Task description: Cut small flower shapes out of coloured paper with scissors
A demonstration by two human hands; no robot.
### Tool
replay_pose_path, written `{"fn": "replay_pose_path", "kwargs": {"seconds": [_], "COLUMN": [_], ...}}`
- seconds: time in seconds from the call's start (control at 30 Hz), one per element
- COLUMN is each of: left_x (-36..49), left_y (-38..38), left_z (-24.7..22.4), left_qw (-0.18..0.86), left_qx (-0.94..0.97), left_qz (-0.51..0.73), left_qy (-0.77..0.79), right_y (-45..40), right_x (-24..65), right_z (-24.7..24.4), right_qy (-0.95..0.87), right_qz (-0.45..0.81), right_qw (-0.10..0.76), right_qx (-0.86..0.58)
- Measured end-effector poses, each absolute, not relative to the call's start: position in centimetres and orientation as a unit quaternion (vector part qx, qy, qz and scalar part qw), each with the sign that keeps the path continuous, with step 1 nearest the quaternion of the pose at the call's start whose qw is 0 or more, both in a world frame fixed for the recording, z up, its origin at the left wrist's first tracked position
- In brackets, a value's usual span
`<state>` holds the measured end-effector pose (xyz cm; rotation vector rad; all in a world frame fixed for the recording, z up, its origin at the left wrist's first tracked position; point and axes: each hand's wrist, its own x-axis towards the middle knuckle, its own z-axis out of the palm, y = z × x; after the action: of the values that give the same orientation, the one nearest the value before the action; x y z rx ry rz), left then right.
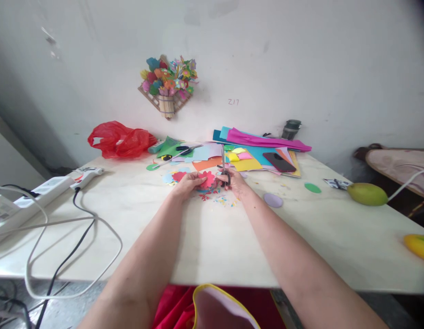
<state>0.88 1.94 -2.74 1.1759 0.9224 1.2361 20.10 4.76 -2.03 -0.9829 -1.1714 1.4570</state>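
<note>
My left hand (190, 183) pinches the edge of a red paper flower (208, 180) with a scalloped outline. Beside it on the right, my right hand (233, 182) is closed around the dark handles of a pair of scissors (223, 157), whose blades point away from me. The scissors are close to the flower; whether they touch it I cannot tell. Under and around my hands lie light blue paper cut-outs (168, 176) and another red piece. Small coloured paper scraps (225, 200) are scattered on the table just in front of the hands.
Coloured paper sheets (255, 163) and a phone (279, 162) lie at the back, with a second pair of scissors (188, 149). A red plastic bag (119, 140) stands back left. Power strips (44, 194) and cables occupy the left. A green mango (367, 194) sits right.
</note>
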Motion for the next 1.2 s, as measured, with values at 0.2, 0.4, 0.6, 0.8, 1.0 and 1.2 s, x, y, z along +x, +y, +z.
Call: {"fn": "replay_pose_path", "kwargs": {"seconds": [0.2,0.4,0.6,0.8,1.0,1.2], "left_x": [0.9,1.0,0.9,0.9,1.2,1.6], "left_y": [2.0,2.1,2.1,2.3,2.2,2.2], "left_z": [-2.7,-2.8,-2.9,-3.2,-2.8,-2.3], "left_qw": [0.561,0.549,0.556,0.551,0.53,0.522], "left_qx": [0.508,0.515,0.522,0.519,0.462,0.425], "left_qz": [0.518,0.514,0.503,0.507,0.588,0.638], "left_qy": [0.398,0.412,0.408,0.412,0.401,0.375], "right_y": [4.7,4.3,4.1,4.2,3.7,3.7], "right_x": [20.0,19.3,18.8,18.7,19.1,19.4], "right_z": [-1.9,-1.7,-1.5,-1.7,-1.5,-1.9], "right_qy": [-0.481,-0.494,-0.512,-0.517,-0.544,-0.594], "right_qz": [0.596,0.587,0.568,0.58,0.591,0.585], "right_qw": [0.501,0.507,0.519,0.506,0.46,0.423], "right_qx": [-0.403,-0.392,-0.382,-0.374,-0.38,-0.356]}}
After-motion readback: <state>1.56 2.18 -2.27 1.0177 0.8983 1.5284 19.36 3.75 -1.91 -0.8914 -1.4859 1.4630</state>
